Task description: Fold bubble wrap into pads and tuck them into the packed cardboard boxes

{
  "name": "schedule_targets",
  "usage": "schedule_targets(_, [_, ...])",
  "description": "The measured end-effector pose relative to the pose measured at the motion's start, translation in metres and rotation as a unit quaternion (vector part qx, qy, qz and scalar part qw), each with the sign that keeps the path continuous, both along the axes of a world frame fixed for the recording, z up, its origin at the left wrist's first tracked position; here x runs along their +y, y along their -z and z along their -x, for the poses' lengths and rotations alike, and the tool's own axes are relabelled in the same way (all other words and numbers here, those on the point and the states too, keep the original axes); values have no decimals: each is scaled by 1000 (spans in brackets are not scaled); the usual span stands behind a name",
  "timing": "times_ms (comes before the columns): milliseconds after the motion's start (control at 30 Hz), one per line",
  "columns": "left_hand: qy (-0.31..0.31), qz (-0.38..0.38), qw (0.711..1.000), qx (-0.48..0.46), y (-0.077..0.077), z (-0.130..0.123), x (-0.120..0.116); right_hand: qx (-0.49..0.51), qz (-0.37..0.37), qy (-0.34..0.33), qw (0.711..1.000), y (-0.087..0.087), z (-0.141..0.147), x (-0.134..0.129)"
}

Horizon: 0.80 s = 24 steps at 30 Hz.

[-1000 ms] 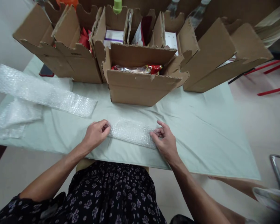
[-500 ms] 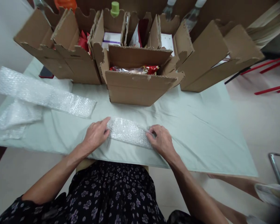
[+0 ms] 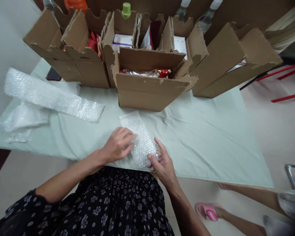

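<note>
A short strip of clear bubble wrap (image 3: pixel 137 134) lies on the pale green tablecloth (image 3: pixel 206 137), running from near the front edge toward the boxes. My left hand (image 3: pixel 118 144) rests flat on its left side, fingers pressing the wrap. At the near end, my right hand (image 3: pixel 162 162) pinches the wrap between thumb and fingers. Straight ahead of the wrap stands an open cardboard box (image 3: pixel 149 90) with red and clear packets inside.
Several more open cardboard boxes (image 3: pixel 76 62) line the back of the table. A long bubble wrap sheet (image 3: pixel 51 98) lies at the left, with a dark phone (image 3: pixel 53 74) behind it. Another person's leg and pink slipper (image 3: pixel 207 211) are at the lower right.
The bubble wrap strip has been turned from lying crosswise to pointing away from me. My right hand moved left and nearer to its near end; my left hand shifted right onto it.
</note>
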<state>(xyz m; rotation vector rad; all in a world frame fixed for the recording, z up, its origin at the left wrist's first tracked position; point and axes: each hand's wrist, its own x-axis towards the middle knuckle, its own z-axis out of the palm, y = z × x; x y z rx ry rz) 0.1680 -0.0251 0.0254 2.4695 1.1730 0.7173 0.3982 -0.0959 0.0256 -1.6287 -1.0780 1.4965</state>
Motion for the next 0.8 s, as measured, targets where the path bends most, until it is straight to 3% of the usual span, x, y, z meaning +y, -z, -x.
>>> schedule_targets(100, [63,72,994,-58,4,0,-40,58,25,-48,997,-7,-1,7])
schedule_targets(200, [44,117,988,-94,8,2,-54,142,41,-65,987,-11,6,21])
schedule_targets(400, [-134,100,976,-136,22,-9,-52,226,47,-14,973,2,33,48])
schedule_targets(533, [-193,27,978,-76,23,-15,-51,215,36,-27,976,9,34,46])
schedule_targets(633, [-195,1,981,-1,19,-13,-50,145,-35,-97,984,8,24,43])
schedule_targets(700, [-195,1,980,26,16,-11,-50,11,-151,-159,976,6,15,44])
schedule_targets(733, [-193,3,981,30,15,-10,-50,-77,-219,-191,954,6,11,46])
schedule_targets(800, [-184,10,982,34,13,-9,-49,-244,-333,-253,875,7,5,51])
